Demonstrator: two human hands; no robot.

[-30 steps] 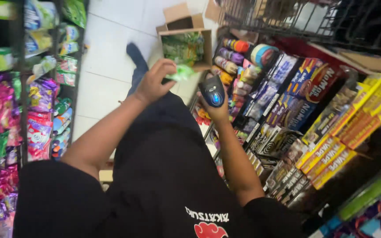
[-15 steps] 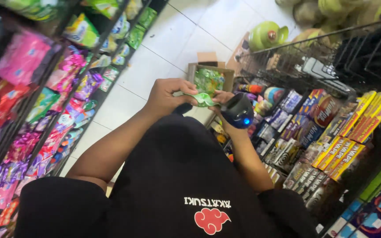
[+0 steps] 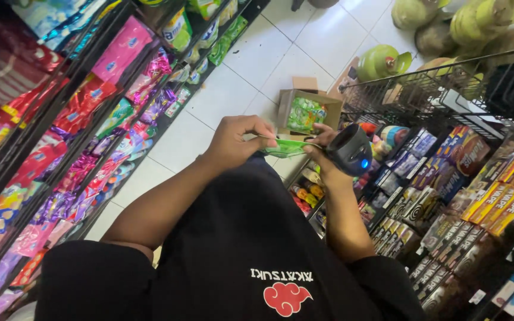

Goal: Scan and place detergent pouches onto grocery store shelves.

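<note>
Pinching a small green packet [image 3: 287, 147] between them, the left hand [image 3: 239, 142] grips one end; the right hand [image 3: 322, 151] nips the other while clutching a black scanner [image 3: 350, 150]; that crowded grip could drop either onto the floor [image 3: 233, 89].

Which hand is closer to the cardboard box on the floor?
Right. The right hand, holding a black scanner, sits just below the cardboard box. The left hand pinches the green packet farther away, down and to the side.
</note>
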